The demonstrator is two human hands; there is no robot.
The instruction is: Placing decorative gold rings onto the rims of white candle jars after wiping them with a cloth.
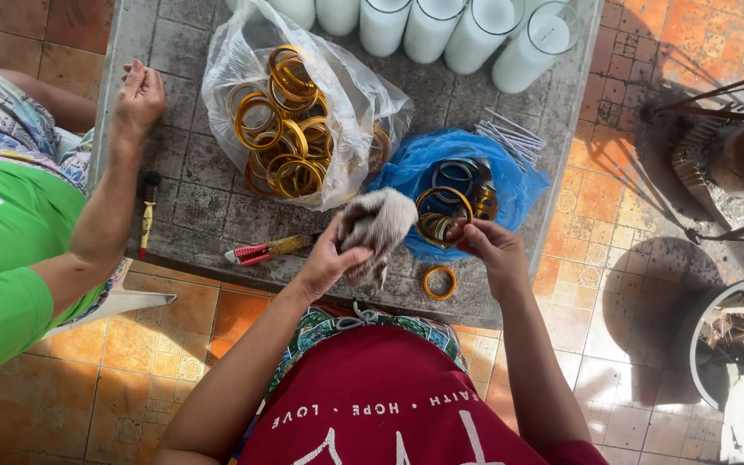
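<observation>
On the grey stone table (217, 207), one loose gold metal ring (439, 282) lies nearest. Above it, the left hand (331, 258) clutches a grey crumpled cloth (375, 226), while the right hand (494, 248) pinches a thin gold ring (443, 212). Behind, a blue plastic bag (510, 185) holds several rings; a clear plastic bag (337, 95) holds many more. Six white glass candles (475, 34) stand farthest.

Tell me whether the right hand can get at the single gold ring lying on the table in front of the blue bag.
Probably yes: the gold ring lies uncovered just beside the right hand. But its fingers already hold another ring, which would need setting down.
</observation>
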